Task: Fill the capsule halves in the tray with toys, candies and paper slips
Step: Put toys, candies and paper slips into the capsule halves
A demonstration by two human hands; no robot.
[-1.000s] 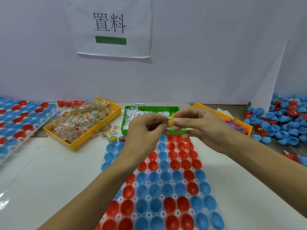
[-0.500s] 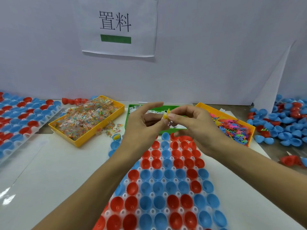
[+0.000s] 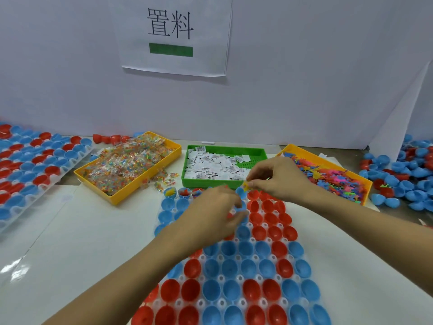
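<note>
The clear tray (image 3: 236,276) of red and blue capsule halves (image 3: 269,219) lies on the white surface (image 3: 82,231) and runs from the centre toward 6 o'clock. The right hand (image 3: 278,179) hovers over the tray's far end and pinches a small yellow toy (image 3: 246,186) between thumb and forefinger, just above a blue half in the top rows. The left hand (image 3: 215,212) is blurred over the rows just below, fingers curled; whether it grips anything cannot be told. Three halves at the tray's far left corner, toward 11 o'clock, already carry contents. Beyond the tray sit a yellow bin of wrapped candies (image 3: 126,165) at 10 o'clock, a green bin of paper slips (image 3: 218,166) at 12 o'clock, and a yellow bin of coloured toys (image 3: 332,177) at 2 o'clock. A second filled tray (image 3: 35,165) lies at 9 o'clock, and loose capsule halves (image 3: 403,179) are heaped at 3 o'clock.
</note>
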